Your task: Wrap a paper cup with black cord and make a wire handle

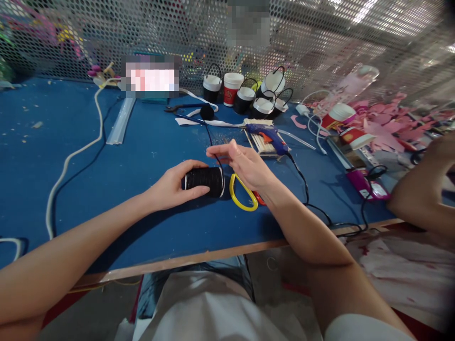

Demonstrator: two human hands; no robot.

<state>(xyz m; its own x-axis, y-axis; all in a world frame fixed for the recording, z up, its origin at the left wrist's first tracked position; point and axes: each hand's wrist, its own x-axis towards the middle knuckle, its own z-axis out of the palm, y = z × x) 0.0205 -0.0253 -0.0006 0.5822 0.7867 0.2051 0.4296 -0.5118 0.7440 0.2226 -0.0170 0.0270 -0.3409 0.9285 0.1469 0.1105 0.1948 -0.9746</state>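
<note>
My left hand (176, 185) is wrapped round a cylinder wound in black cord (203, 182), lying on its side with a white rim at each end. Whether it is a paper cup or a spool, I cannot tell. Just right of it, my right hand (245, 163) is raised with fingers stretched out and thumb up. A black cord (209, 132) runs past its fingertips, between the cylinder and a small round black bundle (207, 112). Below my right palm lie scissors with a yellow handle (243, 193), their blades out of sight.
A blue glue gun (266, 135) rests on pale sticks to the right. Behind stand several black-and-white cups (244, 100) with cord handles and a red-and-white cup (232, 89). Pliers (174, 108) and clear glue sticks (122, 121) lie further left. Another person's arm (423, 180) leans at right.
</note>
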